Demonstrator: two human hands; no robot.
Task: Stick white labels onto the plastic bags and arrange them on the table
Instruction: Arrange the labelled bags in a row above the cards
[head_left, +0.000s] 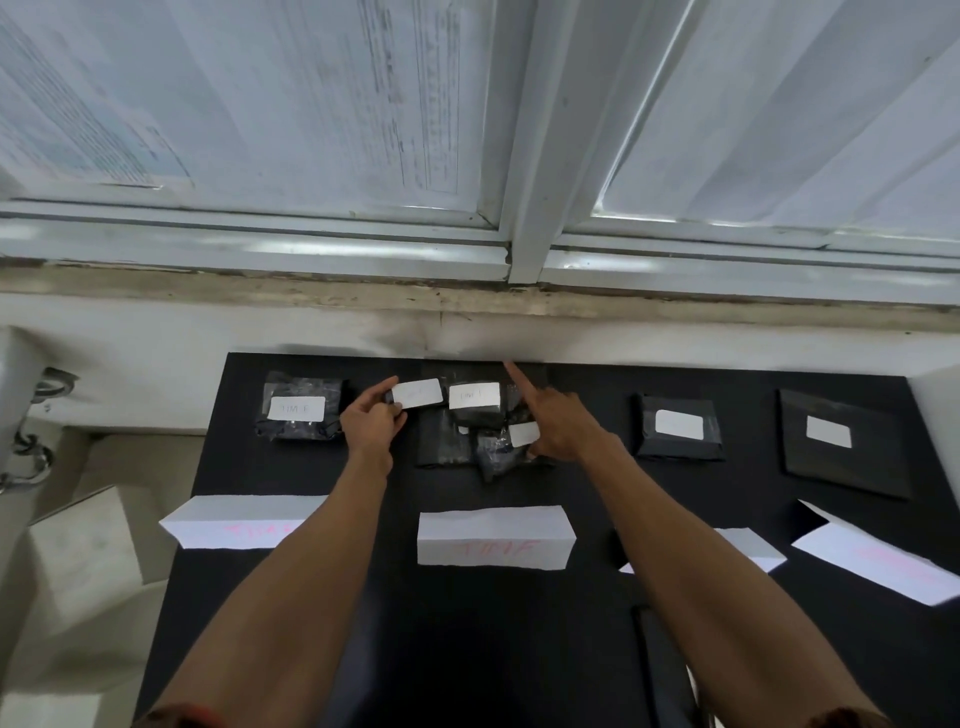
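Awaiting sticking, a label (415, 393) was pinched by the left grip (369, 423) at ten o'clock of the bags (496, 457); the right grip (556, 423) could not be read.

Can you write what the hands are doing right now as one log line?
left hand: pinches white label | right hand: points over middle bag pile | step: label not yet stuck

The left hand (371, 423) is pinching a label (418, 393); a bag (301, 410) is lying left of that grip, a pile of bags (441, 441) just right, folded papers (493, 538) nearer.
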